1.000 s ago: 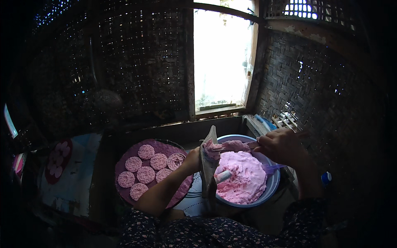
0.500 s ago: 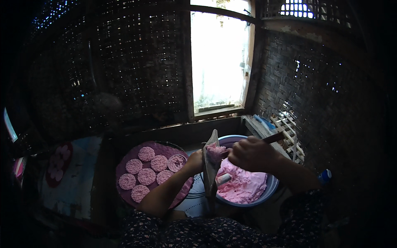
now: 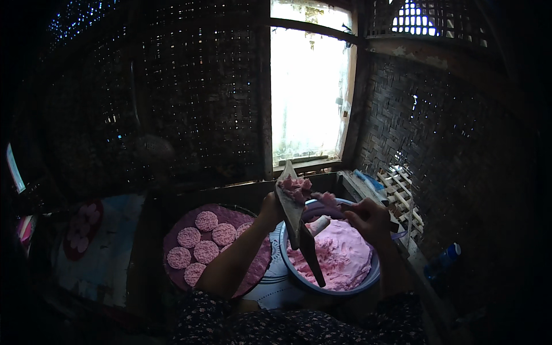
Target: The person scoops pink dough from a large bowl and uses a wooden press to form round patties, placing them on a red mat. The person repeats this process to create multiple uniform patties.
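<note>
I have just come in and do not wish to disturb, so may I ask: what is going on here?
A person is working with a pink, dough-like mass that fills much of a bluish basin. The left hand has a wooden tool in its grip, with some of the mass on it. The right hand's grip is on a slim tool with more at its tip. To the left, a round purple tray bears several round pink pieces.

Dark woven walls (image 3: 201, 98) met in a corner, daylight pricked through the weave; a tall window (image 3: 307, 92) glared white beside the corner, a wooden frame (image 3: 267, 103) edged it; a lattice opening (image 3: 415, 18) glowed at upper right, deep shadow filled the sides
</note>
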### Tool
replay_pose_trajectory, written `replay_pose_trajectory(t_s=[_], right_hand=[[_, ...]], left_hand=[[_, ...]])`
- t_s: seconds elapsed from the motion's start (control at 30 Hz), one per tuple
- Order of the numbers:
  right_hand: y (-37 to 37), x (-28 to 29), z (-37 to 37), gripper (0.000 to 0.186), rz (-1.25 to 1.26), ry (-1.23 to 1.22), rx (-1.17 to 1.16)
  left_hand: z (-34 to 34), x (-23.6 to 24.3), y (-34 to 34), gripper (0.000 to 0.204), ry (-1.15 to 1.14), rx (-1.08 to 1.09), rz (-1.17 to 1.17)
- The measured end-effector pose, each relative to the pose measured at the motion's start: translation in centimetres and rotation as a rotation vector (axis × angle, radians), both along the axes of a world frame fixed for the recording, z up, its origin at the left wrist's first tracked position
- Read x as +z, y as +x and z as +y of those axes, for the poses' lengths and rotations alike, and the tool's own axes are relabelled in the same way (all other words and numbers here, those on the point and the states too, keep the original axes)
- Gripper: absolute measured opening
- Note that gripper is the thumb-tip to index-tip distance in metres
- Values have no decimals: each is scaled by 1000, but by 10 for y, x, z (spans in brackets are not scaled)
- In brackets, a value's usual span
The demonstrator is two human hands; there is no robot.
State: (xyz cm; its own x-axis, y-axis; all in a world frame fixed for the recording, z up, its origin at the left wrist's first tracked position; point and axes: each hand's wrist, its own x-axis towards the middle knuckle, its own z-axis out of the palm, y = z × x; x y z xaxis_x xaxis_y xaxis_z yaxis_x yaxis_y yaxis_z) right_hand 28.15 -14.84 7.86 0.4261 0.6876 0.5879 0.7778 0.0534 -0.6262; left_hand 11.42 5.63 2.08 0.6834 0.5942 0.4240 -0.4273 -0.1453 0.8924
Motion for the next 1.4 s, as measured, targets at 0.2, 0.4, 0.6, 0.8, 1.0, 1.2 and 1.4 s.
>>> replay_pose_trajectory(t_s=[0.2, 0.4, 0.6, 0.8, 1.0, 1.2, 1.4], right_hand=[[-8, -3, 17, 20, -511, 352, -120], [-10, -20, 1, 17, -452, 298, 108], [7, -24, 17, 19, -208, 150, -167], [0, -40, 10, 20, -428, 194, -4], [9, -38, 3, 26, 176, 20, 70], [12, -43, 10, 24, -140, 48, -63], [31, -32, -9, 27, 280, -5, -11]], left_hand=[[2, -23, 25, 37, 288, 323, 200], [22, -28, 16, 35, -433, -70, 33], [1, -32, 19, 36, 47, -129, -40], [28, -61, 32, 22, -44, -76, 170], [38, -48, 6, 33, -104, -198, -24], [21, -10, 16, 30, 250, -372, -168], [44, -21, -41, 22, -316, -360, -146]])
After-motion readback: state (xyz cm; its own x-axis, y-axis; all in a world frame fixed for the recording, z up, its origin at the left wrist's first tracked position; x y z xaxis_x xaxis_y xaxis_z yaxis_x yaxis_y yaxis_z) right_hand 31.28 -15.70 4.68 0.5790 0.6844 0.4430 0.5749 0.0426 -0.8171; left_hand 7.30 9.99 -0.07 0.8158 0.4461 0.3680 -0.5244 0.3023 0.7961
